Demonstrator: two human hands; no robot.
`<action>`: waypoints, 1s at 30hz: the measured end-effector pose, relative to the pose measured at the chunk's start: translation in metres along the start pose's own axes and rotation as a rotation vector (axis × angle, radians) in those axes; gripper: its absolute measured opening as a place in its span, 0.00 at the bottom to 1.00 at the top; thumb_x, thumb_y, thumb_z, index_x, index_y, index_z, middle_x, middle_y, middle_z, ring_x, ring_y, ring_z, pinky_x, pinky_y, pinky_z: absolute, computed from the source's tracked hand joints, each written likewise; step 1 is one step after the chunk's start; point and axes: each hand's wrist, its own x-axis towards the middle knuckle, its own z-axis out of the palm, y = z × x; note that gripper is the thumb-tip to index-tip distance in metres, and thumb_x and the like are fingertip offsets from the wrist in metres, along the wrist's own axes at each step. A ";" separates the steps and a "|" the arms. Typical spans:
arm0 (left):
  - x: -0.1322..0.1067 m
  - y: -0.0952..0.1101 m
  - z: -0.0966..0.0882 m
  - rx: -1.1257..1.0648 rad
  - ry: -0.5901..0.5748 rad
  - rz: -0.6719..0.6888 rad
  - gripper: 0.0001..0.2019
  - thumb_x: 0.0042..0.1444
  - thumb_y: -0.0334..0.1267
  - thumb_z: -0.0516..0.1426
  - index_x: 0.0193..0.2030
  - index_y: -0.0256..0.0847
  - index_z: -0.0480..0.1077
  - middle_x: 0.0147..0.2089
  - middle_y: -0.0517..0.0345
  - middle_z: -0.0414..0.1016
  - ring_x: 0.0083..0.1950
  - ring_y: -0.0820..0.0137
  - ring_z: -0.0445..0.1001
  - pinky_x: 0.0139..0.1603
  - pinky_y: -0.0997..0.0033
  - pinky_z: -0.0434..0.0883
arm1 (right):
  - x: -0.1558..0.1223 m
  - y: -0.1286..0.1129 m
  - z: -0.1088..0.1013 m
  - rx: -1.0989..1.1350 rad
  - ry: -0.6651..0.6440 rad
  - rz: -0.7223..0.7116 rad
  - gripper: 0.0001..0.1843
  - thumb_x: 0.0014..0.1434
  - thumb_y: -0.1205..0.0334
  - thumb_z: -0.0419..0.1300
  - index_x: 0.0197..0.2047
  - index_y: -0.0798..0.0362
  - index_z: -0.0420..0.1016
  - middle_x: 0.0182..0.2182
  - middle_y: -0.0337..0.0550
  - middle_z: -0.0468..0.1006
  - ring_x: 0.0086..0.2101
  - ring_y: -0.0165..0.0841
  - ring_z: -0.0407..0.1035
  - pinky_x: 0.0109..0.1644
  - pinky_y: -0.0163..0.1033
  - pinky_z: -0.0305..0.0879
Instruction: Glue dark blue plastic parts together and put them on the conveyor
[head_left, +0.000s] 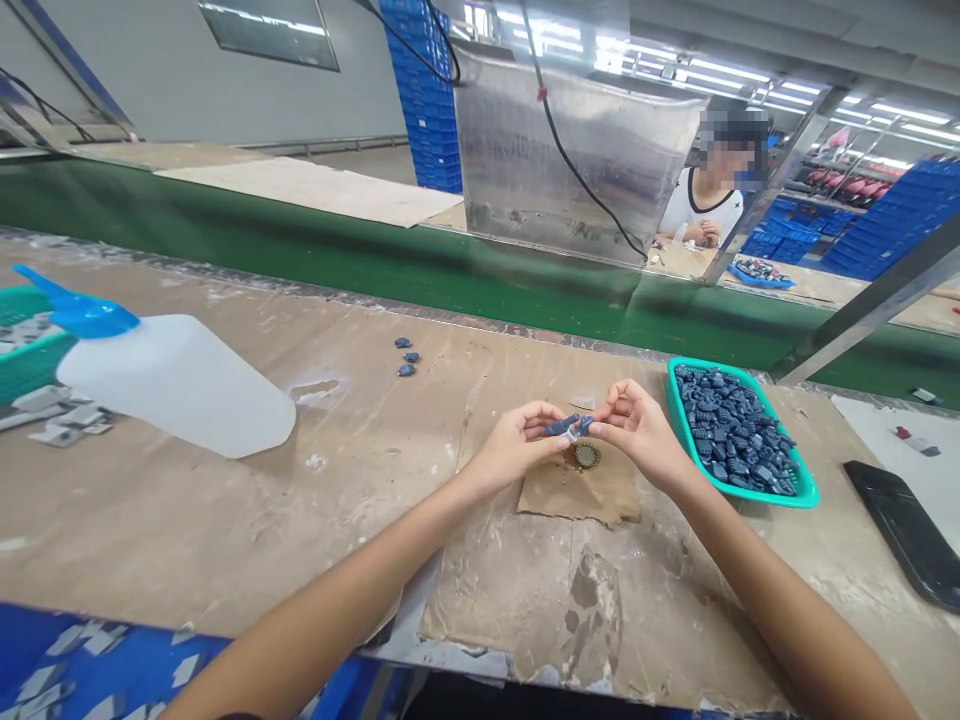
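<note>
A small, elongated dark blue-grey piece (561, 426) is held at its left end by the fingers of the left hand (526, 436), slightly right of the scene's middle; it is slanted, its right end raised. Just to its right, a shorter blue-grey piece (585, 426) is pinched between the thumb and fingers of the right hand (634, 430). Between the two, on the near side, a small white part (572, 436) is seen; whether it is joined to either cannot be told.
</note>
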 end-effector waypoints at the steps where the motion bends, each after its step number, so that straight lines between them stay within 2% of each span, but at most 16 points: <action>1: 0.000 0.000 0.000 0.011 0.005 0.011 0.10 0.41 0.33 0.63 0.32 0.37 0.69 0.35 0.58 0.74 0.37 0.73 0.73 0.43 0.74 0.68 | 0.000 0.000 0.001 -0.006 0.000 -0.005 0.20 0.42 0.62 0.65 0.31 0.49 0.54 0.24 0.32 0.71 0.31 0.31 0.71 0.36 0.38 0.67; 7: -0.009 0.002 0.006 0.021 0.094 0.122 0.10 0.42 0.33 0.63 0.34 0.37 0.71 0.35 0.57 0.76 0.36 0.71 0.73 0.42 0.73 0.70 | -0.004 -0.004 0.007 -0.024 0.031 -0.075 0.17 0.43 0.64 0.63 0.30 0.50 0.55 0.23 0.31 0.68 0.30 0.28 0.69 0.33 0.34 0.66; 11: -0.014 0.003 0.008 0.037 0.097 0.175 0.10 0.44 0.33 0.62 0.36 0.38 0.72 0.36 0.57 0.76 0.38 0.71 0.73 0.42 0.74 0.70 | -0.009 -0.009 0.010 -0.053 0.056 -0.106 0.18 0.43 0.63 0.64 0.30 0.50 0.55 0.23 0.31 0.67 0.30 0.29 0.69 0.32 0.34 0.65; 15: -0.016 0.003 0.009 0.075 0.130 0.186 0.09 0.44 0.32 0.61 0.36 0.38 0.73 0.35 0.57 0.76 0.36 0.70 0.73 0.40 0.74 0.70 | -0.011 -0.009 0.013 -0.102 0.075 -0.125 0.18 0.43 0.62 0.65 0.29 0.50 0.56 0.23 0.33 0.67 0.29 0.30 0.69 0.31 0.34 0.66; 19: -0.018 0.003 0.012 0.000 0.167 0.197 0.08 0.45 0.31 0.61 0.35 0.38 0.73 0.36 0.56 0.77 0.38 0.70 0.73 0.41 0.73 0.70 | -0.013 -0.007 0.017 -0.124 0.063 -0.176 0.15 0.47 0.63 0.63 0.27 0.50 0.56 0.24 0.35 0.68 0.30 0.31 0.70 0.33 0.35 0.67; 22: -0.018 0.003 0.014 -0.034 0.161 0.233 0.07 0.45 0.31 0.60 0.35 0.39 0.72 0.39 0.57 0.76 0.41 0.70 0.73 0.45 0.72 0.70 | -0.017 -0.009 0.023 -0.216 0.057 -0.247 0.12 0.51 0.64 0.59 0.27 0.50 0.55 0.25 0.37 0.69 0.33 0.33 0.71 0.34 0.36 0.67; 25: -0.017 0.003 0.016 -0.039 0.136 0.220 0.08 0.43 0.33 0.61 0.33 0.39 0.70 0.38 0.57 0.76 0.40 0.70 0.74 0.44 0.73 0.71 | -0.024 -0.016 0.030 -0.450 0.101 -0.340 0.08 0.53 0.66 0.56 0.29 0.50 0.58 0.28 0.39 0.71 0.34 0.34 0.71 0.37 0.38 0.68; 27: -0.015 0.006 0.016 -0.022 0.124 0.172 0.11 0.41 0.34 0.63 0.33 0.39 0.68 0.36 0.58 0.75 0.39 0.70 0.74 0.42 0.74 0.71 | -0.028 -0.021 0.024 -0.652 0.078 -0.427 0.04 0.55 0.67 0.54 0.34 0.50 0.62 0.33 0.41 0.73 0.36 0.35 0.71 0.41 0.40 0.68; 28: -0.013 0.008 0.015 -0.008 0.135 0.145 0.13 0.40 0.34 0.64 0.34 0.39 0.67 0.36 0.58 0.75 0.39 0.70 0.74 0.43 0.74 0.71 | -0.031 -0.022 0.014 -0.757 0.066 -0.478 0.06 0.56 0.67 0.53 0.38 0.50 0.63 0.36 0.43 0.73 0.39 0.36 0.70 0.44 0.42 0.66; 29: -0.012 0.010 0.013 0.009 0.159 0.117 0.15 0.39 0.35 0.64 0.35 0.40 0.65 0.36 0.59 0.75 0.40 0.70 0.74 0.43 0.74 0.71 | -0.036 -0.021 -0.002 -0.859 0.090 -0.524 0.08 0.56 0.66 0.53 0.41 0.50 0.63 0.39 0.45 0.72 0.43 0.37 0.68 0.48 0.44 0.64; 30: -0.010 0.013 0.011 0.021 0.191 0.095 0.18 0.39 0.35 0.64 0.37 0.41 0.64 0.36 0.59 0.75 0.39 0.70 0.75 0.44 0.74 0.71 | -0.043 -0.020 -0.023 -0.957 0.169 -0.553 0.09 0.57 0.66 0.52 0.43 0.50 0.63 0.41 0.46 0.71 0.47 0.38 0.65 0.52 0.46 0.61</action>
